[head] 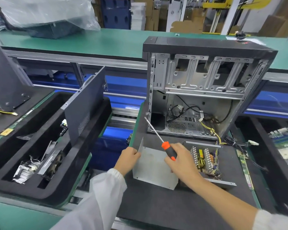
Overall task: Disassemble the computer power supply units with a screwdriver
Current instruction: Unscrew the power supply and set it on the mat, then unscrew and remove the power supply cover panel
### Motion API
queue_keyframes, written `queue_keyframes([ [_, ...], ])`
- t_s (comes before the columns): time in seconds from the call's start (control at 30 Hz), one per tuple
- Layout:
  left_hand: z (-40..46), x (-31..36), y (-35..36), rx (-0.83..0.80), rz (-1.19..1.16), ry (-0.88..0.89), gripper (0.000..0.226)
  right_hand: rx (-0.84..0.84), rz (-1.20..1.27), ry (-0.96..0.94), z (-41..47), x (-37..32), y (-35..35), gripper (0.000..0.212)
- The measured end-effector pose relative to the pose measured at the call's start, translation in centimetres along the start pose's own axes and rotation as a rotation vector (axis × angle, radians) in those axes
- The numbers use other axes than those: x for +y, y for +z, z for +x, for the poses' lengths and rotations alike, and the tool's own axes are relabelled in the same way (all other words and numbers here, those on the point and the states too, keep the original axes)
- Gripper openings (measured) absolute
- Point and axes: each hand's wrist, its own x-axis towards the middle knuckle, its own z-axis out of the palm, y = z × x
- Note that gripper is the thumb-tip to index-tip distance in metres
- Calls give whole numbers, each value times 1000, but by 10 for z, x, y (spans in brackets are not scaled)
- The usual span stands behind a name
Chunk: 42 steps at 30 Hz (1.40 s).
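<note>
Two hands on the job | left hand (pixel 129 156) pinches the metal cover's (pixel 154 168) left edge | right hand (pixel 179 161) curls round the screwdriver (pixel 169 151), tip pointing up-left | power board (pixel 204 159) lies just right of the cover, nearer the right hand

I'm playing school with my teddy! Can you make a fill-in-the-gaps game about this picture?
1. The right hand holds a ____ with an orange and black handle.
2. The left hand grips the edge of a grey metal ____.
3. The open computer case stands ____ both hands.
4. The bare circuit board lies to the ____ of the right hand.

Missing words: screwdriver; cover; behind; right
</note>
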Motion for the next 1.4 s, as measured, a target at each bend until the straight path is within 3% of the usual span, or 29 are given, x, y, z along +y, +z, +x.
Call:
queue_keyframes([
  [0.2, 21, 9, -9, 151, -34, -9, 47, -3, 12, 31, 1, 9, -16, 15],
  [0.43, 46, 14, -6, 142, -13, -56, 49, 1, -21, 47, -15, 21, -19, 8],
  [0.5, 43, 16, -8, 231, 11, -50, 36, 24, -36, 61, -20, 25, -22, 12],
  [0.57, 31, 26, -9, 405, -117, -1, 23, 40, 8, 100, -25, 28, -27, 5],
  [0.63, 16, 44, -4, 484, -277, 85, 24, 57, 78, 135, -30, 30, -34, 8],
  [0.7, 6, 64, 10, 356, -414, 47, 31, 76, 119, 176, -34, 32, -40, 8],
  [0.8, -6, 78, 33, -47, -722, -209, 34, 90, 135, 235, -43, 35, -50, 8],
  [0.87, -13, 70, 47, -212, -783, -296, 33, 96, 159, 258, -50, 38, -56, 7],
  [0.93, -20, 54, 60, -244, -735, -287, 35, 107, 146, 250, -58, 41, -62, 7],
  [1.07, -37, 3, 75, 3, -510, -128, 36, 109, 100, 236, -65, 48, -64, 5],
  [1.17, -51, -37, 77, 93, -247, 111, 40, 90, 84, 212, -64, 51, -62, 3],
  [1.3, -70, -58, 83, 2, -2, 336, 50, 77, 81, 183, -57, 53, -60, 1],
  [1.4, -73, -59, 85, -116, 155, 413, 64, 107, 45, 153, -53, 58, -61, 3],
])
